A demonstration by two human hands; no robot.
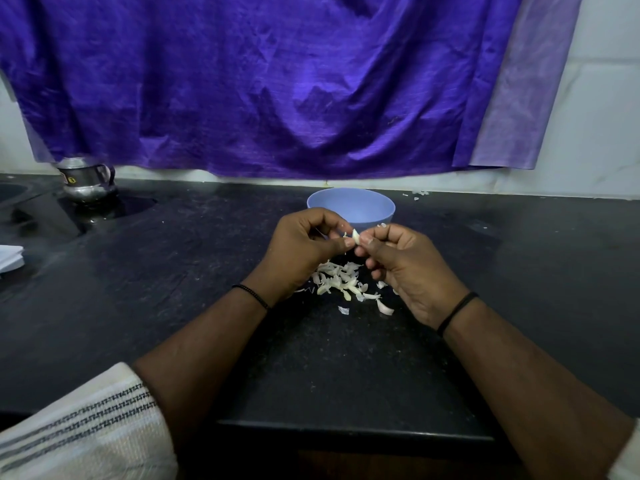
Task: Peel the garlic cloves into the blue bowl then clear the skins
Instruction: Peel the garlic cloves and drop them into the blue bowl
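Observation:
A small pale garlic clove is held between both hands just in front of the blue bowl. My left hand pinches it with thumb and fingers, and my right hand pinches its other side. Below the hands a pile of white garlic skins lies on the black counter. The inside of the bowl is hidden from this angle.
A steel pot stands at the back left near a sink edge. White paper lies at the far left. A purple cloth hangs on the wall behind. A few skin bits lie behind the bowl.

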